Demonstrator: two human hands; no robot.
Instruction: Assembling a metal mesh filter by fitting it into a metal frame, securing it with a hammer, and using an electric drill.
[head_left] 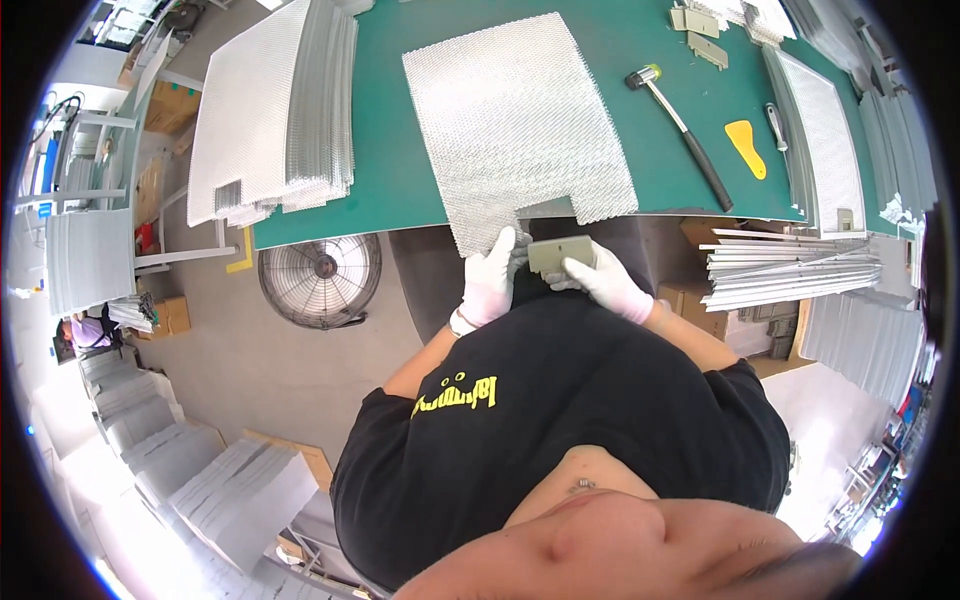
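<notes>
A silvery metal mesh sheet lies on the green worktable, its near end reaching over the front edge. That end has a rectangular notch. My left hand, in a white glove, closes on the mesh beside the notch, thumb on top. In my right hand, also gloved, is a flat grey-green plastic piece, gripped at its right end just off the table edge. The piece's left end is close to the left hand's fingers; whether they touch it I cannot tell.
Stacked mesh sheets stand at the table's left. To the right lie a mallet, a yellow scraper, a screwdriver and more plastic pieces. A floor fan stands below the table, and metal strips are at the right.
</notes>
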